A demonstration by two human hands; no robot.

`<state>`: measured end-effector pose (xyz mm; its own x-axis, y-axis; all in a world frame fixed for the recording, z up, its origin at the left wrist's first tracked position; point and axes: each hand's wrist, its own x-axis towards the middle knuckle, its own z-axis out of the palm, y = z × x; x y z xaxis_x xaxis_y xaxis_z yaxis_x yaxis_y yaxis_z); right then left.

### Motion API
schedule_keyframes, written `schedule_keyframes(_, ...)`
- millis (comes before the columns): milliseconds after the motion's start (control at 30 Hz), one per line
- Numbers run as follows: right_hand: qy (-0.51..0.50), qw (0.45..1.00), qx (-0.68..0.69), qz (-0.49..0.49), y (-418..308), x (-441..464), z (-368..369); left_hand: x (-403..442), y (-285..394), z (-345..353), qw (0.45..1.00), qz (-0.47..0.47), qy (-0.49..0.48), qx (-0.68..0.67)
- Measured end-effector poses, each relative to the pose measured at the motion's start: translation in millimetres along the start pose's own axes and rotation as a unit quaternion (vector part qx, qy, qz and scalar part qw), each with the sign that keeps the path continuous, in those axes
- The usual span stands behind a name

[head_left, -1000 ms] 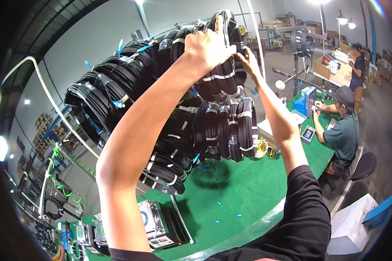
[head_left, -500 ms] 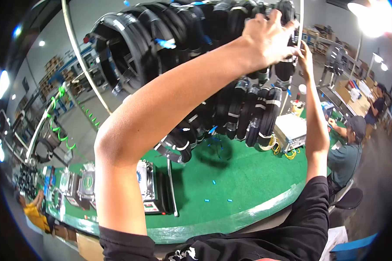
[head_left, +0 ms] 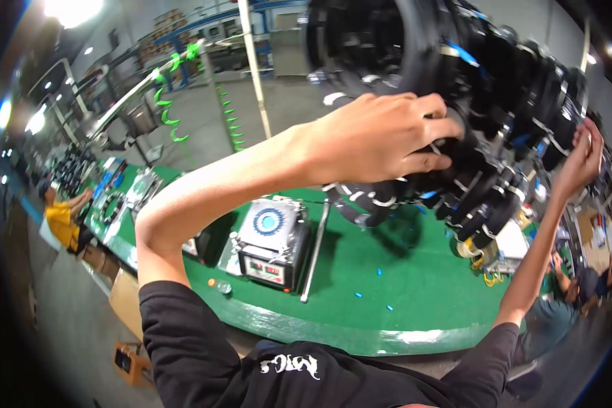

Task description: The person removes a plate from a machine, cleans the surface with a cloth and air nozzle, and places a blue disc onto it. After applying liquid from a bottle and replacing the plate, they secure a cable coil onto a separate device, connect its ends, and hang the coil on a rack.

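Thick bundles of black coiled tubing (head_left: 415, 51) hang in a row above the table, bound with clear wrap and blue ties. My left hand (head_left: 394, 139) reaches across to the near end of the row, its fingers curled against a black coil. The fingertips are partly lost against the dark coils. My right hand (head_left: 578, 163) is raised at the far right end of the row. Its fingers are pinched together at a thin white upright pole (head_left: 585, 54).
A green table (head_left: 347, 265) holds small blue pieces (head_left: 389, 308), a box-shaped machine with a digital display (head_left: 268, 245), a metal rod (head_left: 315, 251) and a white box (head_left: 513, 238). Co-workers sit at the left, in a yellow shirt (head_left: 62, 221), and at the right (head_left: 551, 326).
The view has swung left, so the coils now appear farther right. My left hand has moved from the far end of the row to the near end. My right hand stays by the pole.
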<state>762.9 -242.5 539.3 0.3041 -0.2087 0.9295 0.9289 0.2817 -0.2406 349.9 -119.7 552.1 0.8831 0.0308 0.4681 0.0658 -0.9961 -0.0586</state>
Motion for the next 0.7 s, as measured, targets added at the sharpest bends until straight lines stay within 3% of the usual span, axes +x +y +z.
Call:
schedule_keyframes(200,-0.137,0.988,0.067,-0.038,-142.4,-105.2,82.7,-152.7,-50.4,-31.3,0.992,-0.109,-0.066,-0.008)
schedule_keyframes(333,-0.260,0.948,0.179,0.038,-251.0,-198.4,152.6,-268.5,-91.6,-56.7,0.982,-0.161,-0.098,-0.024)
schedule_keyframes(533,-0.508,0.813,0.267,0.095,-430.5,-337.8,263.7,-470.5,-147.2,-123.6,0.965,-0.224,-0.129,-0.039)
schedule_keyframes(700,-0.579,0.717,0.352,0.163,-527.3,-418.2,319.5,-592.8,-160.8,-165.5,0.947,-0.285,-0.133,-0.067)
